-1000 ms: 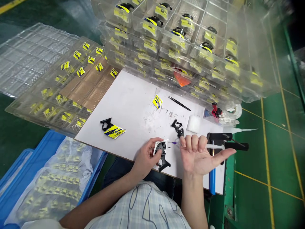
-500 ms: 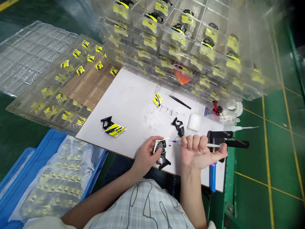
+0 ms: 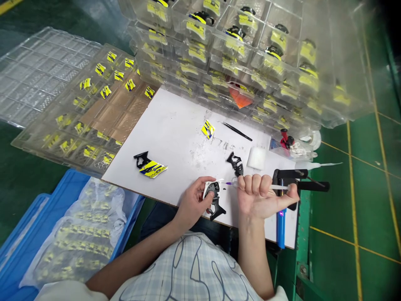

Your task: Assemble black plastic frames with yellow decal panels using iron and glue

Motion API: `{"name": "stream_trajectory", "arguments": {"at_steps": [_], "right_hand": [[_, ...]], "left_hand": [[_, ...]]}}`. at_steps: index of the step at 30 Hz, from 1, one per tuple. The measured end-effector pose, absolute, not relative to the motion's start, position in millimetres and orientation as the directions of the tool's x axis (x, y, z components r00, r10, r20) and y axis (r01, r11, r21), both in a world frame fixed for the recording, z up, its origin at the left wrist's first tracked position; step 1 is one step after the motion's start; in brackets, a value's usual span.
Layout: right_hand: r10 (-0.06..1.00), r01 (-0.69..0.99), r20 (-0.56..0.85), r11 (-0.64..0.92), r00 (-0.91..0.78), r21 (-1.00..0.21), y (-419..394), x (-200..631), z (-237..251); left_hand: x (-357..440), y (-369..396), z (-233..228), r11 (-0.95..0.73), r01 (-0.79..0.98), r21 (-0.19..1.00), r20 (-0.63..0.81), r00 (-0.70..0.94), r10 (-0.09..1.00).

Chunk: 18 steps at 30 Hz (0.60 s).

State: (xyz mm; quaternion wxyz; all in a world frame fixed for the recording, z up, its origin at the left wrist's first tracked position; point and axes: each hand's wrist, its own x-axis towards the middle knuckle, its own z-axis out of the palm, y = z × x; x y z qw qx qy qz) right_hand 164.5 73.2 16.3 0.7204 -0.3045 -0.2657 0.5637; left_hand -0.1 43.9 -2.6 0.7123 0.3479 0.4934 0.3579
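Observation:
My left hand (image 3: 196, 200) is closed around a small black plastic bracket (image 3: 216, 207) with a white shell along its upper left side. The thumb presses on the bracket's dark face. In my right fist (image 3: 258, 198) lies a slim syringe (image 3: 277, 187), pointing left, with my thumb at the end of its plunger. Its purple needle hub (image 3: 229, 183) sticks out past the fingers, and the thin needle reaches the bracket's upper right edge; whether they touch I cannot tell. Another black bracket (image 3: 235, 164) lies just beyond my right hand.
On the white board (image 3: 175, 125) are a yellow-and-blue panel with a black bracket (image 3: 153, 169), a small yellow piece (image 3: 208, 129), black tweezers (image 3: 237, 131) and a white pad (image 3: 256, 158). Stacked clear trays (image 3: 213, 62) rise behind. A blue tool (image 3: 281, 230) stands at right.

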Motion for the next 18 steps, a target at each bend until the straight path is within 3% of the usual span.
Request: {"name": "stream_trajectory", "arguments": {"at_steps": [12,18], "right_hand": [[0.969,-0.648,-0.024,0.146,0.245,-0.747,71.5,163.3,19.1],[0.977,-0.635,0.030,0.160,0.210,-0.755,71.0,165.2,19.8]], "left_hand": [[0.0,44.4,-2.3,0.501,-0.168,0.849,-0.453,0.255,0.854],[0.5,43.2,-2.3,0.495,-0.159,0.854,-0.449,0.255,0.856]]}}
